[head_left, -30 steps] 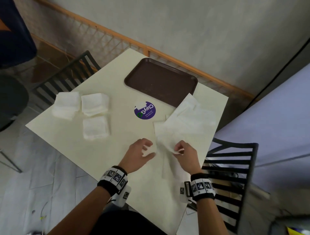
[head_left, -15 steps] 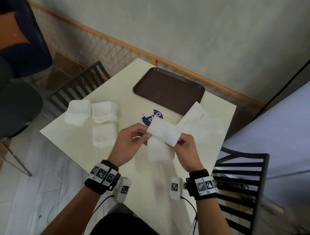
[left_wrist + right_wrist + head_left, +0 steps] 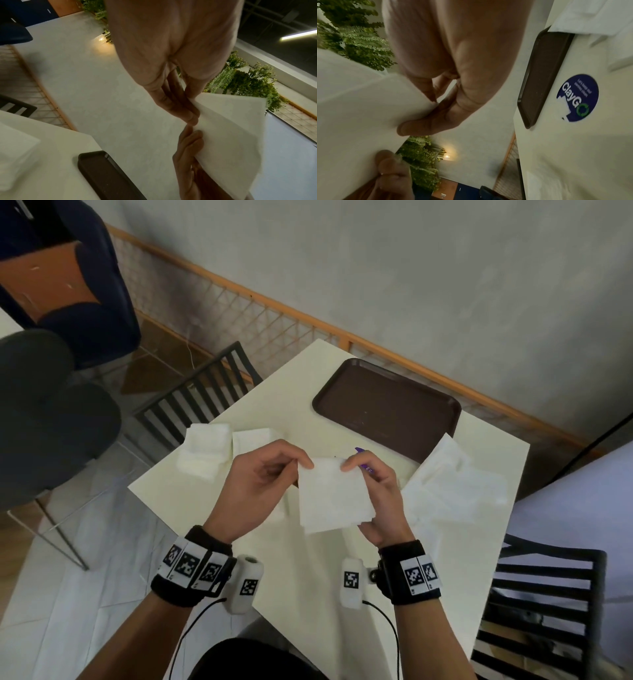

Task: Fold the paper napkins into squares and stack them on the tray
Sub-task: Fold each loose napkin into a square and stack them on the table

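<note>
The white napkin [image 3: 330, 495] hung folded, pinched at its top corners by the left hand [image 3: 255, 494] and right hand [image 3: 376, 498]; the sticker [image 3: 577, 98] behind it was mostly hidden.

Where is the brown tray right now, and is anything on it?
In the head view the brown tray lies at the table's far edge, beyond both hands. It carries no napkins, though the loose unfolded napkins on the right overlap its near right corner.

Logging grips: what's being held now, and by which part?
A folded napkin, above the table: left hand pinches its top left corner, right hand its right edge.
</note>
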